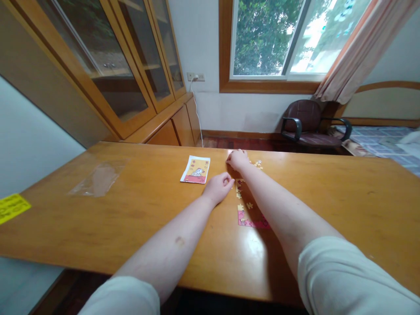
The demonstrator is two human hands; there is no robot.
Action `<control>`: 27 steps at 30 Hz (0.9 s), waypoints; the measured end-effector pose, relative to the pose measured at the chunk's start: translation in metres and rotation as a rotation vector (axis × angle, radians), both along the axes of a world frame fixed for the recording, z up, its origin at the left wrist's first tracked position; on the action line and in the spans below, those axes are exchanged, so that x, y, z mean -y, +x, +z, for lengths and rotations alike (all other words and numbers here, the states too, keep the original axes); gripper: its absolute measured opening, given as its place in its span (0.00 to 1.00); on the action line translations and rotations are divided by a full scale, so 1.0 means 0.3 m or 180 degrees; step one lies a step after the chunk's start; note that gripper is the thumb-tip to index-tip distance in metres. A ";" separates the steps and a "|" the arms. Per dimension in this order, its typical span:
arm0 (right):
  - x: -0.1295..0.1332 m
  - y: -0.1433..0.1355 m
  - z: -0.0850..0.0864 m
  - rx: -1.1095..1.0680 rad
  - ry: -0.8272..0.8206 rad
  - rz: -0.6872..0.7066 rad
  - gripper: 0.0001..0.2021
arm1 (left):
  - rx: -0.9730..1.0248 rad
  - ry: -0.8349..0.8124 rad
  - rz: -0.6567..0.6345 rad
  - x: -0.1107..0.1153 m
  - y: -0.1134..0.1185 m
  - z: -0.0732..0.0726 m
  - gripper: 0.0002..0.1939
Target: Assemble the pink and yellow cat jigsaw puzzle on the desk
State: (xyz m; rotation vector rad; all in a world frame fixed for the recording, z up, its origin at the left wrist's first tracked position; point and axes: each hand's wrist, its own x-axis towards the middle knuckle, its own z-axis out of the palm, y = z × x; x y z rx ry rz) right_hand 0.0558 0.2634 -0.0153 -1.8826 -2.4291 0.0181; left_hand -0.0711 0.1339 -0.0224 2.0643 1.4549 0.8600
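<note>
Partly joined puzzle pieces (248, 222) form a pink and yellow edge on the wooden table, partly hidden under my right forearm. A loose yellow piece (250, 205) lies inside that edge. My left hand (219, 188) rests just left of the puzzle's upper left corner, its fingers curled together; what they hold, if anything, is too small to name. Farther back, my right hand (238, 160) reaches down to the table beside a small pile of loose pieces (258, 164); its fingertips are too small and blurred to read. A picture card (197, 169) with a white animal lies left of my hands.
A clear plastic bag (98, 178) lies on the left of the table (147, 218), with a yellow label (13, 208) at the left edge. Beyond the table stand a glass-door cabinet (131, 65) and a dark chair (303, 120).
</note>
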 end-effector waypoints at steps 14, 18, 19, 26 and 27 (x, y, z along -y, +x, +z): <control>0.078 0.217 0.009 -0.0339 0.0041 0.0634 0.15 | 0.0139 -0.0064 0.0094 -0.005 -0.004 -0.004 0.11; 0.114 0.307 -0.002 -0.0342 0.0055 0.0461 0.16 | 0.0127 -0.0112 0.0125 -0.005 -0.006 0.001 0.11; 0.122 0.325 -0.005 -0.0370 0.0043 0.0439 0.16 | 0.0136 -0.0122 0.0129 -0.006 -0.007 0.001 0.11; 0.171 0.412 -0.041 -0.0333 0.0130 0.0075 0.18 | 0.0217 -0.0124 0.0145 -0.008 -0.015 -0.003 0.12; 0.179 0.415 -0.046 -0.0375 0.0174 0.0059 0.19 | 0.0219 -0.0128 0.0150 -0.008 -0.015 -0.003 0.12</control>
